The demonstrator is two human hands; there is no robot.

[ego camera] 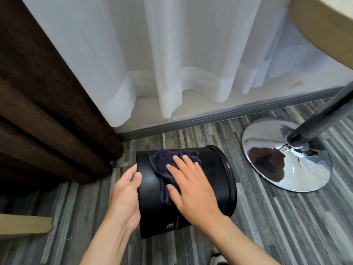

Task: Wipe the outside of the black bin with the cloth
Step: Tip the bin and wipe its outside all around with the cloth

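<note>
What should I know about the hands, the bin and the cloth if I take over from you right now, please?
Left hand: open palm braced against the base end of the black bin, steadying it.
Right hand: flat, fingers spread, pressing the dark cloth onto the bin's upper side; no closed grip.
Bin: lying on its side on the striped floor, rim towards the chrome stand base.
Done: wiping is under way on the top side; how much is clean cannot be told.
Left: roll the bin and wipe the remaining sides, probably the underside too.

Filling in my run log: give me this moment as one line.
step: wiping bin side | bin: on its side on floor | right hand: flat on cloth | left hand: steadying bin's end
</note>
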